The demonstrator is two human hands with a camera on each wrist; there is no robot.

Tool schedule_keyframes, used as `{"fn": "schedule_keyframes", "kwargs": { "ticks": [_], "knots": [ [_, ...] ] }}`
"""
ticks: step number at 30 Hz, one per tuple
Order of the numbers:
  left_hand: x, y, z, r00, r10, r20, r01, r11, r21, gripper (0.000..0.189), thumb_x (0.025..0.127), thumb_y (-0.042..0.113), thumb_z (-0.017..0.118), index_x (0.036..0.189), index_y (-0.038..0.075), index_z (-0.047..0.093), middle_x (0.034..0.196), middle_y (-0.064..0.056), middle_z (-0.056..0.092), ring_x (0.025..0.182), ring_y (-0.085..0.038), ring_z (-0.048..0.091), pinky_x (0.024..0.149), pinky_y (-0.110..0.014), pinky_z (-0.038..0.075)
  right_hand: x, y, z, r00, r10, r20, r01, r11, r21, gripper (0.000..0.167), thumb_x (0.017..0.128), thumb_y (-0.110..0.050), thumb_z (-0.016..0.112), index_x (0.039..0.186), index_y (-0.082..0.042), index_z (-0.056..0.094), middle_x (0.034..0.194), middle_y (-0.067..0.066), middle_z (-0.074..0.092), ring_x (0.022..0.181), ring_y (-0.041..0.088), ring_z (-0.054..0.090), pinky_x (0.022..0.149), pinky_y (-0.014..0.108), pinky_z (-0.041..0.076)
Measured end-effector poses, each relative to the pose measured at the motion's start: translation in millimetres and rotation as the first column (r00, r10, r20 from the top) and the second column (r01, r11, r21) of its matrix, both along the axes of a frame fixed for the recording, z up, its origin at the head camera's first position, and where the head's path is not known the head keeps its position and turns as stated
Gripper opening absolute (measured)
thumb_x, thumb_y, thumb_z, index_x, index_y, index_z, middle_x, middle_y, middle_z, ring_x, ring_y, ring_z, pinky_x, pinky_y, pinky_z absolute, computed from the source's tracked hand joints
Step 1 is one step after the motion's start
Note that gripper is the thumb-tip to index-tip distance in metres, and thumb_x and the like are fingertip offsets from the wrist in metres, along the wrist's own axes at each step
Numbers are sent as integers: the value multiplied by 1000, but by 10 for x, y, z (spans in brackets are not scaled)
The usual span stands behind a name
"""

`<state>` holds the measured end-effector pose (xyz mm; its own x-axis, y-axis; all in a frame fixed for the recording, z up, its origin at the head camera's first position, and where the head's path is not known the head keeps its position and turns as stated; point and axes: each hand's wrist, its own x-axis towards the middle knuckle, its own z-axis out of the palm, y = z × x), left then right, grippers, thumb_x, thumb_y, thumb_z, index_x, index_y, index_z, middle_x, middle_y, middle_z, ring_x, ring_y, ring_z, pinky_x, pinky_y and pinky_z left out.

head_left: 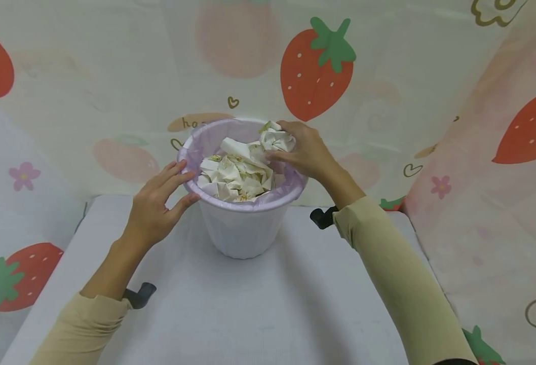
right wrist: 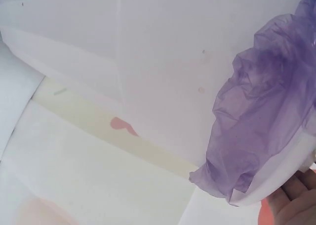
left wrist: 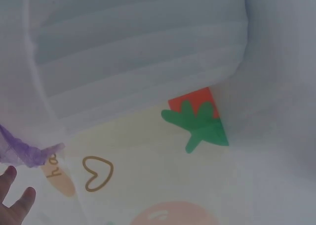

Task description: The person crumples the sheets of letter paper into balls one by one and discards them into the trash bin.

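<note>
A white trash bin (head_left: 245,233) stands upright on the table, lined with a thin purple bag (head_left: 268,202) folded over its rim. Several crumpled white papers (head_left: 236,177) with greenish and brown marks fill it near the top. My right hand (head_left: 309,149) pinches one crumpled paper ball (head_left: 278,139) between thumb and fingers, above the bin's right side. On the left, my left hand (head_left: 154,205) has its fingers spread right at the rim. The left wrist view shows two of its fingertips (left wrist: 25,198) near the liner's edge. In the right wrist view the paper is hidden behind the rim.
A white-covered table (head_left: 231,314) carries the bin near its back edge. Behind it hangs a pale curtain (head_left: 126,66) printed with strawberries, and similar cloth closes both sides. A black strap end (head_left: 141,295) sticks out from each wrist.
</note>
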<state>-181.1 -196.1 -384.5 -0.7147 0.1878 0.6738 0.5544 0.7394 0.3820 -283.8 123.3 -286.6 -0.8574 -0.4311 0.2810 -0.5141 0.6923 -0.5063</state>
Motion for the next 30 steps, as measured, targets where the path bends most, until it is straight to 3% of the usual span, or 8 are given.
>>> {"fn": "schedule_keyframes", "kwargs": {
  "ticks": [5, 9, 15, 18, 22, 26, 30],
  "knots": [
    [3, 16, -6, 1000, -6, -5, 6, 1000, 4, 53, 80, 27, 81, 129, 15, 67, 145, -6, 55, 138, -29, 45, 106, -59, 40, 28, 5, 8, 998, -21, 59, 15, 994, 109, 84, 80, -39, 84, 148, -8, 46, 144, 14, 52, 133, 29, 47, 112, 43, 38],
    [2, 25, -4, 1000, -10, -6, 10, 1000, 8, 52, 82, 30, 80, 130, 15, 67, 145, -6, 55, 138, -29, 45, 106, -59, 40, 56, 47, -2, 999, -30, 34, 26, 993, 115, 86, 79, -40, 85, 150, -11, 45, 147, 12, 49, 136, 29, 44, 113, 44, 37],
    [3, 35, 2, 1000, -17, 2, 17, 1000, 15, 52, 90, 50, 68, 130, 16, 66, 145, -5, 54, 138, -30, 44, 106, -60, 40, 84, 153, 19, 1000, -31, -1, 31, 992, 122, 81, 81, -39, 83, 149, -11, 47, 147, 10, 50, 138, 28, 42, 114, 46, 35],
    [0, 36, 19, 1000, -20, 19, 20, 1000, -2, 52, 90, 48, 69, 131, 15, 66, 146, -6, 54, 140, -31, 42, 106, -61, 38, 105, 257, 55, 999, -29, -22, 32, 991, 127, 79, 84, -40, 80, 149, -12, 46, 148, 10, 50, 139, 28, 41, 114, 47, 34],
    [23, -6, 81, 993, -38, 108, 43, 998, -41, 51, 91, 39, 71, 136, 17, 61, 151, -4, 47, 145, -28, 33, 109, -62, 35, 155, 456, 117, 996, -40, -85, 52, 989, 138, 74, 88, -39, 76, 150, -11, 46, 149, 11, 48, 138, 31, 42, 113, 51, 34],
    [82, -105, 152, 973, -50, 224, 64, 996, -60, 52, 96, 37, 66, 144, 24, 54, 158, 0, 37, 150, -23, 23, 109, -64, 32, 212, 733, 142, 979, -89, -185, 125, 973, 194, 73, 92, -42, 71, 152, -12, 42, 151, 14, 44, 140, 34, 39, 115, 55, 28],
    [142, -223, 197, 970, -46, 239, 72, 992, -101, 60, 96, 38, 64, 151, 27, 44, 162, 1, 28, 150, -25, 21, 109, -64, 32, 273, 1074, 99, 959, -141, -244, 206, 943, 263, 76, 94, -43, 66, 155, -12, 34, 156, 16, 37, 143, 34, 33, 117, 55, 22]
  ]
}}
